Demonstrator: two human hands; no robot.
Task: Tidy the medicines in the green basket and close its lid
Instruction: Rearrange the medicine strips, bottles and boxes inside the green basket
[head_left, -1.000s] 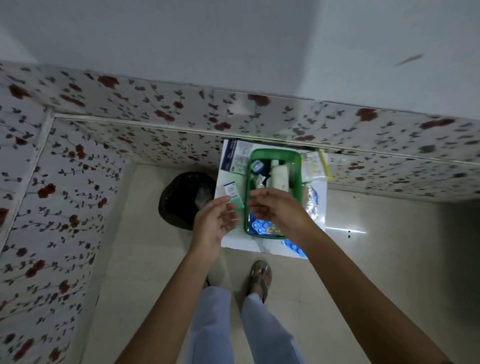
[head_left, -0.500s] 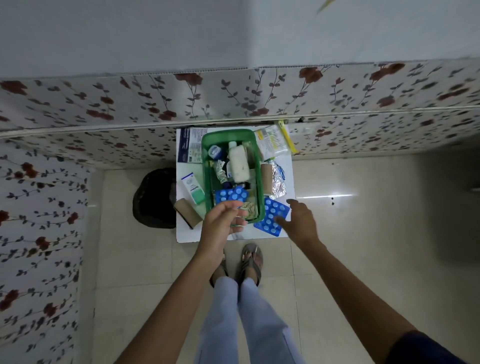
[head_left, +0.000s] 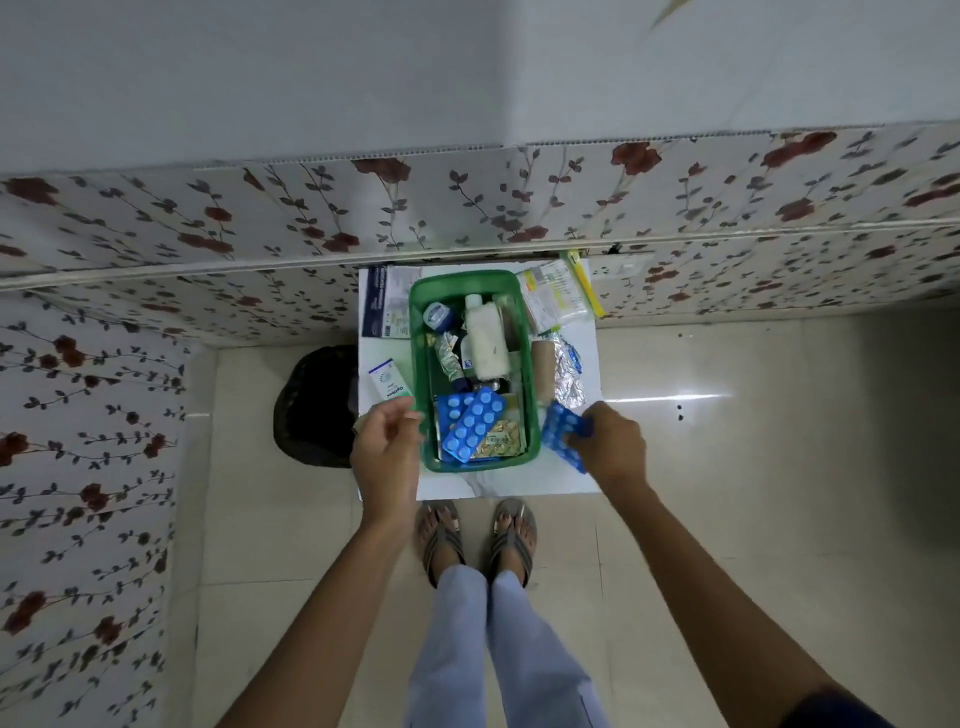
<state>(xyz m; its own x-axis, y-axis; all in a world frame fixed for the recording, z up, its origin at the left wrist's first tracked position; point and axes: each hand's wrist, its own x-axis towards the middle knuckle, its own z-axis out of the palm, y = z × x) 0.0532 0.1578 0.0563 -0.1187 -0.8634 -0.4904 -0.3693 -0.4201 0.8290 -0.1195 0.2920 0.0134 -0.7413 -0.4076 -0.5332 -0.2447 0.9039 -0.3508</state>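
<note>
The green basket (head_left: 420, 364) stands open on a small white table (head_left: 498, 483) against the flowered wall. Inside it lie blue blister packs (head_left: 470, 423), a white bottle (head_left: 485, 343), a crumpled tube (head_left: 448, 358), a round blue jar (head_left: 437, 316) and a yellowish strip (head_left: 501, 444). My right hand (head_left: 613, 447) is just right of the basket, shut on a blue blister pack (head_left: 560, 428) lifted off the table. At the basket's near left corner my left hand (head_left: 387, 452) hovers with curled, parted fingers holding nothing. No lid is in sight.
On the table around the basket lie a white and green box (head_left: 387, 384), a leaflet (head_left: 387, 304), a clear pouch of packets (head_left: 558, 296), a brown roll (head_left: 543, 371) and a foil strip (head_left: 569, 376). A dark bin (head_left: 311, 410) stands left of the table. My sandalled feet (head_left: 475, 540) touch its front.
My right hand reached the blue blister pack beside the basket and closed on it, lifting it. My left hand drew back from over the basket to its near left corner.
</note>
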